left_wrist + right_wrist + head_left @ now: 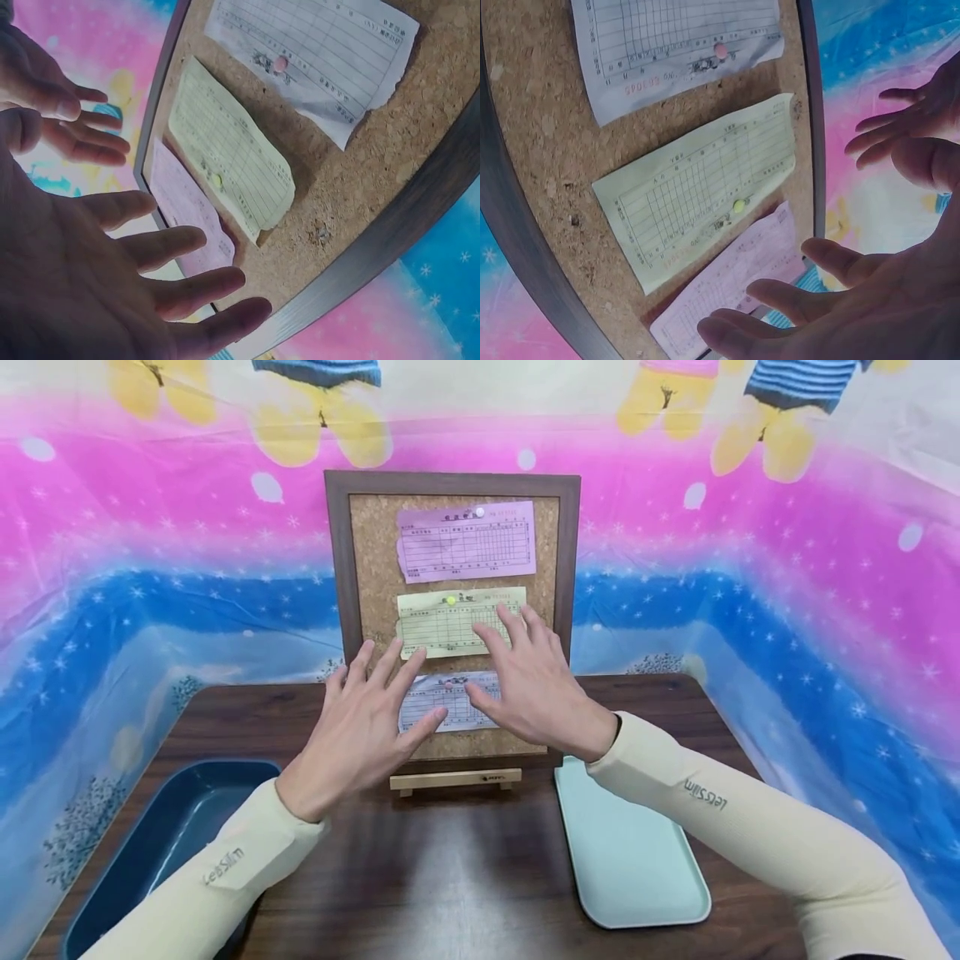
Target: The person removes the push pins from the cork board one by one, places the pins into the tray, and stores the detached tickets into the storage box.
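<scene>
Three paper slips hang on a framed corkboard [378, 627], one above another. On top is a pink slip [465, 543] under a white pushpin [480, 512]. The green slip [435, 631] in the middle has a yellow pushpin [451, 600]. Lowest is a white slip [450, 706]; its pink pushpin [280, 64] shows in the left wrist view. My left hand [363, 727] spreads its fingers before the board's lower left. The right hand [536, 681], fingers also apart, is in front of the green and white slips. Both wrist views show neither hand holding anything.
The board stands on a small wooden easel [455, 779] on a dark wooden table [450, 877]. At the left lies a dark blue tray [142, 835], partly behind my sleeve. A pale green tray [637, 860] lies at the right. A patterned cloth [712, 510] surrounds the table.
</scene>
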{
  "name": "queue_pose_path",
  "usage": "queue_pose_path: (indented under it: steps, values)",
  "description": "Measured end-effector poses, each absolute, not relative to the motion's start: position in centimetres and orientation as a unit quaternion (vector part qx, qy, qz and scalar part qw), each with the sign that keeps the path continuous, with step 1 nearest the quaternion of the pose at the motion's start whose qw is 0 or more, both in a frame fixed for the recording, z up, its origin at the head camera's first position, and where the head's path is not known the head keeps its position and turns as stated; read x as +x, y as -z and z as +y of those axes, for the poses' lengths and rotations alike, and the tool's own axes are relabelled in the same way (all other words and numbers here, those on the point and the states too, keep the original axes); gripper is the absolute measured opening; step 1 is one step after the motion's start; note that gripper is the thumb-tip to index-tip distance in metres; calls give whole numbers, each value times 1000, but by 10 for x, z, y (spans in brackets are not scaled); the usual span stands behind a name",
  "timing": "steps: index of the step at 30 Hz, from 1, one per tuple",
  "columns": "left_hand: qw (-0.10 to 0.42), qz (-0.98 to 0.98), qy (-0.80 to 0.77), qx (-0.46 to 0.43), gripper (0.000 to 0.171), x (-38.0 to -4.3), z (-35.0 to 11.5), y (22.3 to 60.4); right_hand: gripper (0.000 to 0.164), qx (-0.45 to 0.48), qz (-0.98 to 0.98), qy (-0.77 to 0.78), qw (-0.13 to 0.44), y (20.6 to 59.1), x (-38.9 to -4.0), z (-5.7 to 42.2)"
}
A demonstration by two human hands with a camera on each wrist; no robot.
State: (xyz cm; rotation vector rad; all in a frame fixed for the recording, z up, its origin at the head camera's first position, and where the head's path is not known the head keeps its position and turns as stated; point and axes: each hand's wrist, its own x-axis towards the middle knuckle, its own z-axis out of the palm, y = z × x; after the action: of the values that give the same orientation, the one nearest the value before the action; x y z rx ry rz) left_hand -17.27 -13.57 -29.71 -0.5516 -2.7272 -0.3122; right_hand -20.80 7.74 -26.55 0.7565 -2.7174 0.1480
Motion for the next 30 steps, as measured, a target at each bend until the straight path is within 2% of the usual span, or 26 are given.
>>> queue_pose_path:
  steps: [7,14,17,30]
  values:
    - [177,-959,115,-187,75,-184,-138,290,70,252,-956,-54,142,258,-216,77]
    - [268,-926,169,-207,62,-193,-142,286,57,241,-951,-94,169,252,-225,73]
    - [289,-915,191,-207,56,-196,-143,285,55,240,-948,-119,175,250,-229,72]
    - [326,-880,283,-196,39,-212,-142,280,46,227,-930,-222,183,243,-247,74]
